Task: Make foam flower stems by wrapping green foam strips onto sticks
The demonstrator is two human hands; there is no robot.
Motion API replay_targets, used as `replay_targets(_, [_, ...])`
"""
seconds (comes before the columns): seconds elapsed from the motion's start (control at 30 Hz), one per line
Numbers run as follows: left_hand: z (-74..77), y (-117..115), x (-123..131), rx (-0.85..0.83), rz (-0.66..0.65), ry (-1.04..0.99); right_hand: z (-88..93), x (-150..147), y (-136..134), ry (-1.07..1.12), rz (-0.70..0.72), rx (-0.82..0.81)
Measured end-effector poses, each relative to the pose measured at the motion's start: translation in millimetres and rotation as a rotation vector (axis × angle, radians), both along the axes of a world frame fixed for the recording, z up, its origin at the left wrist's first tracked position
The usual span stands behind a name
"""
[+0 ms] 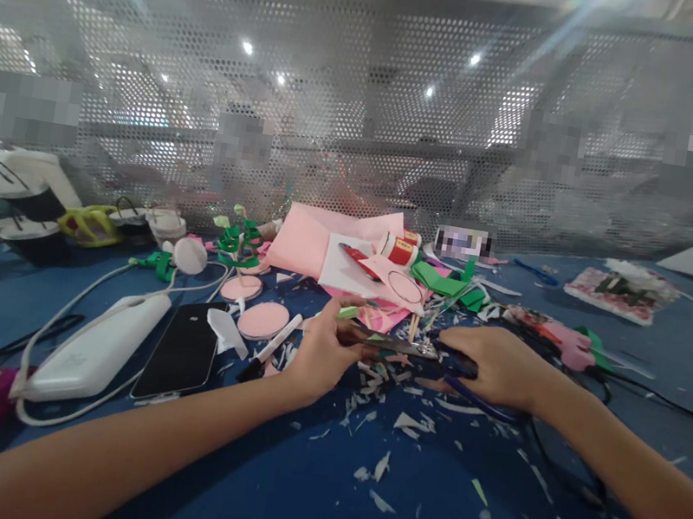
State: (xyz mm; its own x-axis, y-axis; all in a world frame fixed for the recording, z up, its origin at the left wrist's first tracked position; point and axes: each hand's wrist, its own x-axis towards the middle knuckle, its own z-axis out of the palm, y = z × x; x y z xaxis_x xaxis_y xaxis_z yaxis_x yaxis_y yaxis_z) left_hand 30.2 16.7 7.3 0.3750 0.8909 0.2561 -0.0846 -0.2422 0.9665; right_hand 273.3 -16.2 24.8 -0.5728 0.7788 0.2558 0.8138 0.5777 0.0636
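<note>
My right hand (493, 366) is closed round the dark blue handles of a pair of scissors (411, 349), whose blades point left. My left hand (325, 348) pinches a small light-green paper strip (349, 313) just at the blade tips. Both hands rest low over the blue table (308, 499). Many small paper scraps (386, 424) lie scattered under and in front of the hands.
A black phone (180, 352) and a white power bank (99, 348) with its cable lie left. Pink paper discs (262, 319), a marker (270, 348), pink and green sheets (336, 245) and a glue tube (397, 248) sit behind. A perforated metal screen (371, 105) stands at the back.
</note>
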Motion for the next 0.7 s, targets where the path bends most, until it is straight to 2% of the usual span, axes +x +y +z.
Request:
replay_targets(0.23, [0.8, 0.5, 1.0, -0.014, -0.025, -0.019, -0.5, 0.3, 0.0, 0.036, 0.006, 0.010])
replay_targets(0.53, [-0.5, 0.6, -0.6, 0.012, -0.018, 0.004, 1.0, 1.4, 1.1, -0.038, -0.019, -0.005])
replay_targets(0.7, [-0.3, 1.7, -0.5, 0.019, -0.011, -0.003, -0.2, 2.6, 2.6, 0.011, -0.157, 0.042])
